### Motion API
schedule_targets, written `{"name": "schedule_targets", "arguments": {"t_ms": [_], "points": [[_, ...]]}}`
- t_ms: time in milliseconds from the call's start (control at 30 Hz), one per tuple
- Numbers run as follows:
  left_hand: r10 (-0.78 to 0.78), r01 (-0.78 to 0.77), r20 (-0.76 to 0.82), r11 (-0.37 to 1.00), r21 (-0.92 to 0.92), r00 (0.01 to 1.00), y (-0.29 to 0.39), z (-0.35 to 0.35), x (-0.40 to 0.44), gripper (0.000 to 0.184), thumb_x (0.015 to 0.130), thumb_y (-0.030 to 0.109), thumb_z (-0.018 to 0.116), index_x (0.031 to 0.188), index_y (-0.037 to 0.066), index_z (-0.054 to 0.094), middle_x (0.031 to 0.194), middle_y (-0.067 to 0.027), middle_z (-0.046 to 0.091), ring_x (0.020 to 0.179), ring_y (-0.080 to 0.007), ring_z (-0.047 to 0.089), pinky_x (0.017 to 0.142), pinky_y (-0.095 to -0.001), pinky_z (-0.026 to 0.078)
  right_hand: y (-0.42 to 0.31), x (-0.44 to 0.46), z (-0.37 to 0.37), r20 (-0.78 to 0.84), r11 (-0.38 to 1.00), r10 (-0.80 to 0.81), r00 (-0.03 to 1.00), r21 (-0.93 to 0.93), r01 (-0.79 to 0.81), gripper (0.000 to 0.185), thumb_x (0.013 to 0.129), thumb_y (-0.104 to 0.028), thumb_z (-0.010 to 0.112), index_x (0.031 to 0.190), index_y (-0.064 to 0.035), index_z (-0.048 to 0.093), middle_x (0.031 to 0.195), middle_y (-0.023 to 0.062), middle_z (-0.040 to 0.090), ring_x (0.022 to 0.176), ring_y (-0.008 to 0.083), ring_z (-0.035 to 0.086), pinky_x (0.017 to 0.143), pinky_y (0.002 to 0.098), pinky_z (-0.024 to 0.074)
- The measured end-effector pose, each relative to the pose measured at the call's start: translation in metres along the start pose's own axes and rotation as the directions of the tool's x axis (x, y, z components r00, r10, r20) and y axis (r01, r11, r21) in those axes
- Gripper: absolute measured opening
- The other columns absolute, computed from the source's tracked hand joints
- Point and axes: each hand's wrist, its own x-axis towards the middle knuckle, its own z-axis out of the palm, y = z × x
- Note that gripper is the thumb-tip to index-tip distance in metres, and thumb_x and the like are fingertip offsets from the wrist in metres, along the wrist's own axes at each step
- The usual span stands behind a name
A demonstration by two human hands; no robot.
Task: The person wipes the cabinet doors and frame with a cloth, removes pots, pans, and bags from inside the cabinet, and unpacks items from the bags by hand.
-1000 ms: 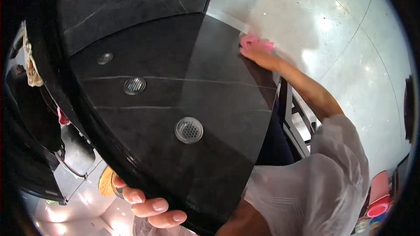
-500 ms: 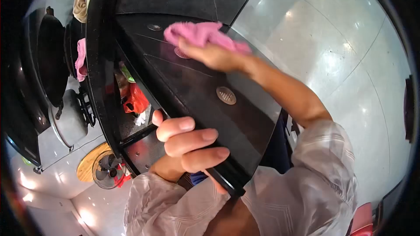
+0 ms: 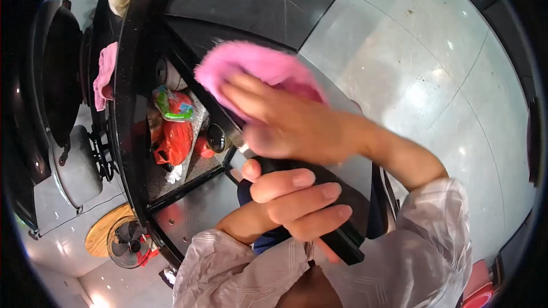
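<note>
Right hand (image 3: pixel 297 125): wrapped on a pink cloth (image 3: pixel 257 60), blurred.
Pink cloth: at the face of a black door (image 3: pixel 353 246); blur hides whether it touches.
Left hand (image 3: pixel 302 199): fingers curled round the door's edge, just below the right hand.
Open cabinet (image 3: pixel 185 188): left of the hands, holding a red bag (image 3: pixel 176 140) and a green-printed packet (image 3: pixel 173 104).

The pink cloth (image 3: pixel 260 57) looks matt, the floor (image 3: pixel 411 74) glossy.
</note>
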Motion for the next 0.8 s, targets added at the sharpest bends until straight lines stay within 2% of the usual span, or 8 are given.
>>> {"name": "schedule_targets", "arguments": {"t_ms": [167, 267, 367, 433, 500, 600, 700, 800], "points": [[-0.083, 0.082, 0.005, 0.993, 0.083, 0.997, 0.008, -0.003, -0.004, 0.053, 0.093, 0.068, 0.03, 0.096, 0.029, 0.065, 0.092, 0.0054, 0.064, 0.099, -0.019, 0.049, 0.107, -0.0473, 0.014, 0.08, 0.143, -0.011, -0.216, 0.945, 0.019, 0.976, 0.324, 0.053, 0.056, 0.103, -0.053, 0.032, 0.124, -0.0038, 0.05, 0.125, 0.0001, 0.047, 0.116, 0.0107, 0.04, 0.105, 0.0287, 0.0314], [-0.08, 0.091, -0.103, 0.991, 0.1, 0.991, 0.007, 0.013, 0.0, 0.052, 0.094, 0.067, 0.031, 0.09, 0.028, 0.066, 0.091, 0.0045, 0.064, 0.095, -0.0192, 0.051, 0.104, -0.0489, 0.015, 0.077, 0.161, -0.014, -0.281, 0.934, -0.03, 0.959, 0.333, 0.126, 0.083, 0.097, -0.067, 0.024, 0.136, 0.0032, 0.045, 0.144, 0.0193, 0.043, 0.134, 0.0308, 0.038, 0.111, 0.0387, 0.0286], [-0.109, 0.121, -0.122, 0.987, 0.101, 0.987, 0.011, 0.011, -0.001, 0.052, 0.093, 0.066, 0.033, 0.086, 0.027, 0.067, 0.091, 0.0035, 0.066, 0.094, -0.0196, 0.053, 0.101, -0.0503, 0.017, 0.044, 0.106, -0.008, -0.265, 0.973, -0.175, 0.948, 0.1, 0.208, 0.053, 0.105, -0.044, 0.025, 0.113, 0.0046, 0.044, 0.1, 0.016, 0.045, 0.104, 0.0315, 0.046, 0.096, 0.0407, 0.0354], [-0.111, 0.127, -0.172, 0.988, 0.083, 0.979, 0.013, 0.014, -0.009, 0.052, 0.092, 0.067, 0.034, 0.087, 0.027, 0.067, 0.092, 0.0033, 0.066, 0.095, -0.0195, 0.054, 0.1, -0.05, 0.018, 0.007, 0.032, -0.012, -0.028, 0.98, 0.06, 0.998, 0.191, -0.054, 0.061, 0.105, -0.041, 0.03, 0.147, 0.0031, 0.026, 0.156, 0.0176, 0.023, 0.147, 0.0282, 0.015, 0.119, 0.0383, 0.0118], [-0.104, 0.12, -0.185, 0.99, 0.077, 0.977, 0.013, 0.012, -0.017, 0.052, 0.091, 0.068, 0.034, 0.089, 0.028, 0.068, 0.093, 0.0032, 0.066, 0.095, -0.0194, 0.054, 0.098, -0.0494, 0.019, -0.01, -0.047, 0.007, 0.001, 0.982, 0.185, 0.983, 0.042, -0.185, 0.06, 0.101, -0.034, 0.039, 0.149, 0.0007, 0.028, 0.156, 0.0211, 0.024, 0.147, 0.0345, 0.014, 0.119, 0.0434, 0.0091], [-0.095, 0.114, -0.191, 0.989, 0.093, 0.977, 0.014, 0.015, -0.021, 0.052, 0.09, 0.068, 0.036, 0.093, 0.029, 0.069, 0.097, 0.0026, 0.067, 0.097, -0.0195, 0.054, 0.097, -0.0485, 0.02, -0.07, -0.134, 0.021, -0.033, 0.734, 0.297, 0.954, 0.647, -0.206, 0.064, 0.1, -0.047, 0.031, 0.126, 0.0067, 0.054, 0.143, 0.0206, 0.041, 0.137, 0.0376, 0.03, 0.115, 0.047, 0.0149], [-0.147, 0.151, -0.074, 0.987, 0.06, 0.986, 0.017, 0.004, -0.008, 0.051, 0.09, 0.068, 0.037, 0.098, 0.029, 0.069, 0.105, 0.0011, 0.066, 0.101, -0.0204, 0.054, 0.098, -0.0483, 0.02, -0.095, -0.166, 0.035, -0.158, 0.804, 0.384, 0.909, 0.541, -0.246, 0.085, 0.099, -0.063, 0.016, 0.063, 0.0066, 0.048, 0.109, 0.0227, 0.057, 0.095, 0.0341, 0.048, 0.093, 0.0416, 0.0329], [-0.099, 0.096, 0.091, 0.995, 0.039, 0.991, 0.01, -0.014, 0.003, 0.051, 0.095, 0.064, 0.031, 0.105, 0.03, 0.068, 0.116, -0.0014, 0.063, 0.108, -0.0215, 0.053, 0.107, -0.0495, 0.017, -0.091, -0.177, 0.043, -0.266, 0.784, 0.538, 0.8, 0.508, -0.358, 0.08, 0.098, -0.06, 0.025, 0.068, 0.0065, 0.059, 0.105, 0.0206, 0.061, 0.093, 0.0277, 0.057, 0.098, 0.0383, 0.039]]}}
